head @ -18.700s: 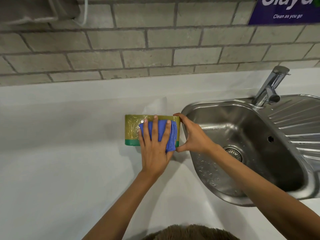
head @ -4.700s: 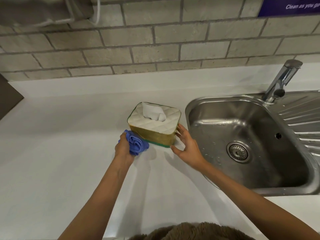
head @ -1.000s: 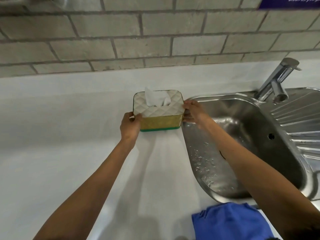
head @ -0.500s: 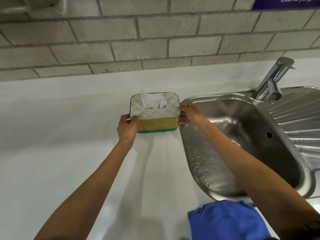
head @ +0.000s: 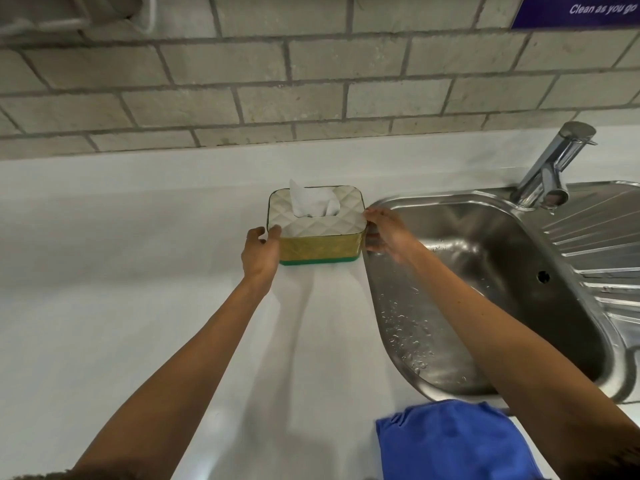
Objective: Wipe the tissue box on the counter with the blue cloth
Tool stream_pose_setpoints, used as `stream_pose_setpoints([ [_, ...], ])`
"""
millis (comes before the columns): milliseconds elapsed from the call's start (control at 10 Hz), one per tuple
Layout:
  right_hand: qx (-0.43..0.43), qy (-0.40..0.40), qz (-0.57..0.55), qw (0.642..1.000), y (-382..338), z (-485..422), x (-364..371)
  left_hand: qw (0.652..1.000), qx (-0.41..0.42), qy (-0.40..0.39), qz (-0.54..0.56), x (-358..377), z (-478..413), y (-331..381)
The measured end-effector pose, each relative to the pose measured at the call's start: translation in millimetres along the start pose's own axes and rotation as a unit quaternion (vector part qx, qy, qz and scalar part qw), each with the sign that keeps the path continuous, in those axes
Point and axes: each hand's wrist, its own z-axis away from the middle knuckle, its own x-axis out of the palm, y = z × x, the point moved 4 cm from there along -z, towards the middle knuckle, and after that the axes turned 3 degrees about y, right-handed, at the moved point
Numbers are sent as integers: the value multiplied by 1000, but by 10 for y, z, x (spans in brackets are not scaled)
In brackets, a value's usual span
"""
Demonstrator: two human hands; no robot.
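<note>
The tissue box (head: 318, 233) stands upright on the white counter (head: 121, 306), with a quilted white top, gold sides, a green base and a tissue sticking out. My left hand (head: 260, 252) grips its left end and my right hand (head: 384, 233) grips its right end. The blue cloth (head: 457, 441) lies flat on the counter at the near edge, below my right forearm, and neither hand touches it.
A wet steel sink (head: 485, 289) sits right of the box, with a tap (head: 554, 168) and a ribbed drainboard (head: 606, 258) behind it. A brick wall (head: 277, 81) backs the counter. A purple sign (head: 581, 10) hangs at top right.
Over the last second both hands stayed on the box ends; the box sits on the counter, shifted slightly left in view. Earlier, the left hand held the cloth against the box; now the cloth lies apart.
</note>
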Motion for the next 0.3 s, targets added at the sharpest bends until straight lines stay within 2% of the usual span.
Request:
stream_pose_setpoints([
  [100, -2, 27, 1, 1000, -3, 85, -43, 1000, -9, 19, 9, -66, 36, 29],
  [200, -6, 53, 20, 998, 15, 124, -112, 999, 23, 39, -10, -141, 48, 39],
  [300, -36, 96, 110, 989, -47, 228, -212, 993, 87, 45, -63, -249, 148, 112],
])
